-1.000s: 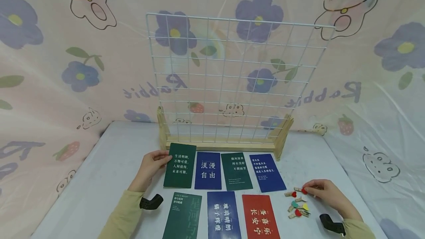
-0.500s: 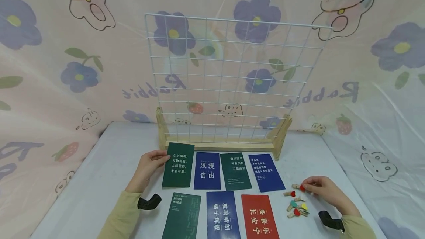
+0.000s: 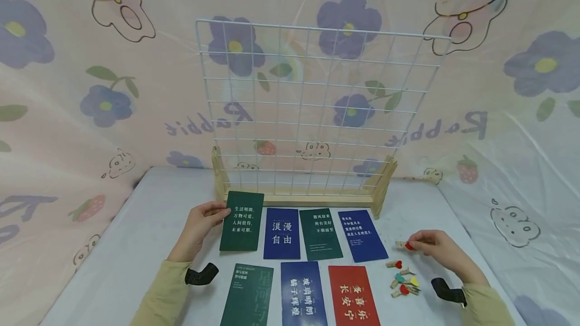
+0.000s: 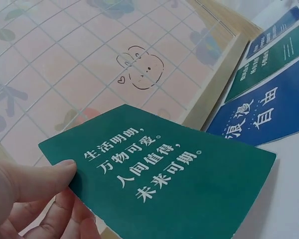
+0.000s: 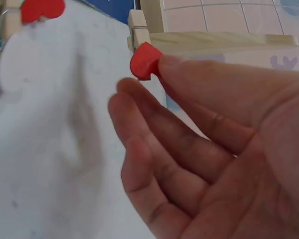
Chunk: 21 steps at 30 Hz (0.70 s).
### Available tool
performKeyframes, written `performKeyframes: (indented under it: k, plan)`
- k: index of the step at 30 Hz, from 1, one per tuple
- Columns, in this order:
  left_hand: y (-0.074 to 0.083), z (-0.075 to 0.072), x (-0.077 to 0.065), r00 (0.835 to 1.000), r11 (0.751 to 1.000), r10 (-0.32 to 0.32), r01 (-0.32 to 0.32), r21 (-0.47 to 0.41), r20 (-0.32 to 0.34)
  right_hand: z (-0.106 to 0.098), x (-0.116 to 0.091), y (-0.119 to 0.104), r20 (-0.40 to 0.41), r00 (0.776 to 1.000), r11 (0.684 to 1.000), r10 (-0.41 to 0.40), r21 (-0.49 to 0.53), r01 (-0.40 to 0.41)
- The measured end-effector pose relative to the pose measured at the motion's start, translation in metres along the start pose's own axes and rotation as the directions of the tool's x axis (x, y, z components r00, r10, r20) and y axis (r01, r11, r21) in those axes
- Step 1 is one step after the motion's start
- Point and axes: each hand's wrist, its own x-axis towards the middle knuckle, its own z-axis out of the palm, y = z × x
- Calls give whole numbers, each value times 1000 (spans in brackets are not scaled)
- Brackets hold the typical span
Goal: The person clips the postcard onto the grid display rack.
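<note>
Left hand (image 3: 197, 228) pinching green card (image 3: 242, 221) at left edge, likely light, bendy; right hand (image 3: 439, 251) pinching peg (image 5: 139, 34) by red heart (image 5: 144, 59), likely stiff.

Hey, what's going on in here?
A person's left hand holds a green card by its edge, and their right hand pinches a small wooden clip with a red heart. Six other cards lie on the white table, with more clips at the right. Behind them stands a white wire grid in a wooden base; no card hangs on it.
</note>
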Motion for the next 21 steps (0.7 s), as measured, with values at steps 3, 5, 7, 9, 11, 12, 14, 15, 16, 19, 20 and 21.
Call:
performKeyframes:
  k: [3,5,7,9,11,12,14,15,16,19,20,21]
  plan:
    - [1,0,0,1000,1000,1,-1,-5,-3,-1,1,-4,14,999,999,-32,17,31]
    - [2,0,-1,1000,1000,4,-4,-6,2,-3,3,-6,19,998,998,-51,24,51]
    - [3,1,-1,1000,1000,6,-6,-7,5,-4,4,-8,24,997,997,-68,30,67]
    - [4,1,-2,1000,1000,6,-6,-10,5,-5,5,-10,24,997,997,-73,35,72]
    - [6,1,-3,1000,1000,12,-12,-7,8,-6,6,-13,25,996,996,-88,35,87]
    - [7,1,-3,1000,1000,15,-15,-8,8,-7,6,-14,24,995,995,-93,40,92]
    - [8,1,-3,1000,1000,20,-20,-7,9,-8,6,-16,19,994,994,-104,44,103]
    - [9,1,-4,1000,1000,24,-23,-7,11,-8,6,-17,17,993,993,-113,45,112]
    - [10,1,-4,1000,1000,28,-28,-6,14,-9,7,-18,17,992,991,-123,46,122]
    - [12,1,-4,999,999,30,-29,-14,18,-10,8,-22,13,988,987,-151,52,150]
    - [13,1,-4,999,999,30,-29,-16,20,-10,9,-24,11,987,985,-163,54,162]
    - [13,1,-4,999,999,30,-29,-20,21,-11,9,-25,8,985,983,-174,55,173]
